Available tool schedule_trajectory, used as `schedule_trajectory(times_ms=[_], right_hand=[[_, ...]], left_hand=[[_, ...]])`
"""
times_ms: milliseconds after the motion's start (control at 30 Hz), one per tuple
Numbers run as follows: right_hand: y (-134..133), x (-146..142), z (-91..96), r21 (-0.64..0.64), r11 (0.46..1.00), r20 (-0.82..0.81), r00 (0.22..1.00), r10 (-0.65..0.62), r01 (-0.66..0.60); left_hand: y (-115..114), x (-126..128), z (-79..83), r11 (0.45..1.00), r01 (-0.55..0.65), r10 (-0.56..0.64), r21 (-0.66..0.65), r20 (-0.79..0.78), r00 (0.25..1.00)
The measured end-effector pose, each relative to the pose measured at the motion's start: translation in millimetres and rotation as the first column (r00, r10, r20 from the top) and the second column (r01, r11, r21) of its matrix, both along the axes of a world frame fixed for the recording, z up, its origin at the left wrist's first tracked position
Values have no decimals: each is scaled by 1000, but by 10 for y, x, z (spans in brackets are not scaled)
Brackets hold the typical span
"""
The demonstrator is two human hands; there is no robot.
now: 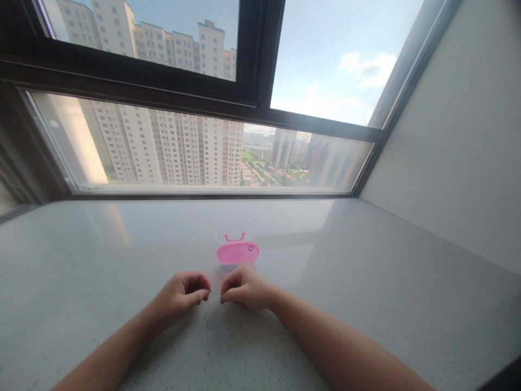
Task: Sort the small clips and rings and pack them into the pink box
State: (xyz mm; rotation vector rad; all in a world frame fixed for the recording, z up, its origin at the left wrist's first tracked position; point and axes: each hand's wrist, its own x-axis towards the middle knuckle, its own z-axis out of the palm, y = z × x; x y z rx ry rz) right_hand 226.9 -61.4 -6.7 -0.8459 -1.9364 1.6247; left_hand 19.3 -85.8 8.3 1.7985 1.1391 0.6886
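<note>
My left hand (pixel 189 293) is closed in a pinch above the pale sill, with a tiny light speck at its fingertips that is too small to name. Facing it across a narrow gap, my right hand (pixel 243 288) is pinched too; whatever it holds, if anything, does not show. Just behind the hands stands a small box with a pink oval lid (pixel 232 253) and a pink handle (pixel 235 238). A small dark ring-like thing (pixel 251 248) lies on the lid's right part. My right hand hides some of the box's lower body.
The speckled white sill (pixel 122 260) runs back to a dark window frame (pixel 211 196). A white wall (pixel 456 136) bounds it on the right. Tall buildings (pixel 175 144) show through the glass. Something dark (pixel 504 374) cuts into the lower right corner.
</note>
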Motion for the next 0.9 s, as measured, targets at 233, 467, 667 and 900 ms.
schedule_trajectory(times_ms=[233, 467, 667, 900], right_hand=[[8, -2, 1, 17, 1000, -10, 1000, -2, 2], [1, 6, -2, 2, 1000, 4, 1000, -8, 8], [3, 4, -1, 9, 1000, -19, 1000, -3, 3], [8, -5, -3, -2, 1000, -27, 1000, -7, 7]], left_hand=[[11, -2, 1, 1000, 10, -9, -14, 18, 1000], [7, 9, 14, 1000, -1, 1, -8, 5, 1000], [5, 0, -1, 1000, 7, -7, -19, 5, 1000], [-3, 2, 5, 1000, 4, -4, -14, 13, 1000]])
